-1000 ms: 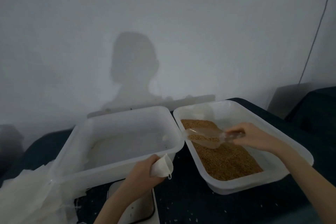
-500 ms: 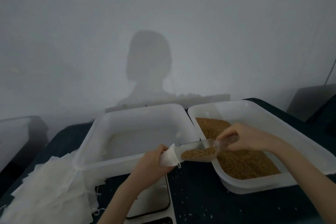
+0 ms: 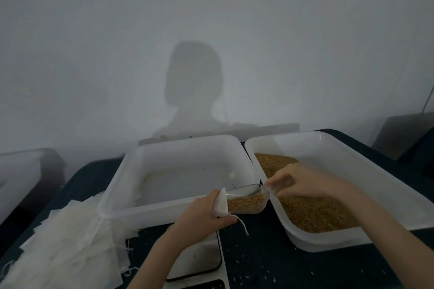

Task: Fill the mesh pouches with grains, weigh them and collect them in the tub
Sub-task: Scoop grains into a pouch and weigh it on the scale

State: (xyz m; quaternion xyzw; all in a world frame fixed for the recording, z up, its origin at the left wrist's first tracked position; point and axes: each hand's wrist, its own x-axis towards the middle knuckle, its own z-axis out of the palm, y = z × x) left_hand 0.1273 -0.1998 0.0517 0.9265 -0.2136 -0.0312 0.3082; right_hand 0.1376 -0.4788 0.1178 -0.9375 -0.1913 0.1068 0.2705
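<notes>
Pouch (image 3: 220, 204) at scoop (image 3: 246, 200) mouth above tabletop's near edge | left hand (image 3: 203, 216) fingers pinch its rim | right hand (image 3: 305, 180) fingers grip scoop handle | soft, light, floppy; hold at rim

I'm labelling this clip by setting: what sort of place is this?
Probably a small hand-packing workstation: a tub of grains, a stack of mesh pouches and a scale on a dark table against a bare wall.

Bare makeshift packing corner: tubs (image 3: 178, 209), scale (image 3: 199, 263).
</notes>
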